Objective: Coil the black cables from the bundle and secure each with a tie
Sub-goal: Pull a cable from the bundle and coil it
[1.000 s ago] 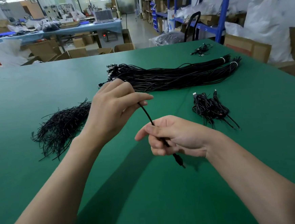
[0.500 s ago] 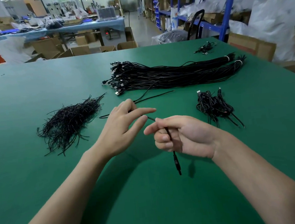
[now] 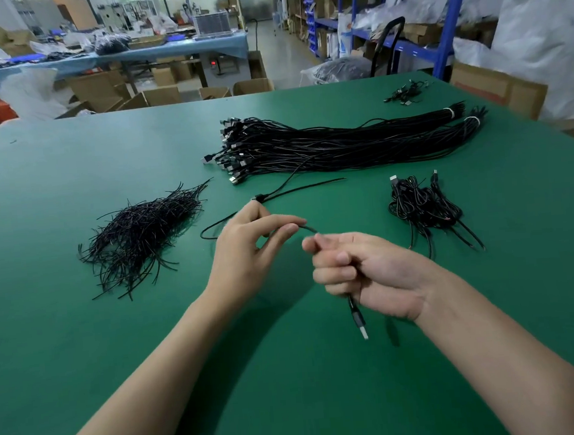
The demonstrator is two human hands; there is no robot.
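The right hand (image 3: 369, 272) is closed in a fist round one black cable (image 3: 310, 229) close to its end, so the plug (image 3: 358, 318) hangs free below the little finger, above the green table (image 3: 83, 353). This looks like the anchor grip, the fixed point round which loops would be laid. Just left of it, the left hand (image 3: 247, 251) pinches the same cable between thumb and forefinger, with the other fingers loosely spread. The short stretch between the two hands runs nearly straight. I judge the left hand to be the feeding one, placed to draw slack toward the fist. Beyond the left fingers the cable bends back in a loop on the table, then runs far and right into the bundle (image 3: 341, 141); whether its other end is free there I cannot tell. No loop sits in the right hand yet, so the coiling of this cable seems only at its start. The bundle lies across the far middle of the table, its plugs fanned at the left end and white bands (image 3: 450, 112) binding the right end. The pile of ties (image 3: 142, 232) lies to the left, near the left hand, handy for fastening the finished coil. The coiled cables (image 3: 422, 206) lie heaped to the right, apart from the bundle, presumably so done work stays separate.
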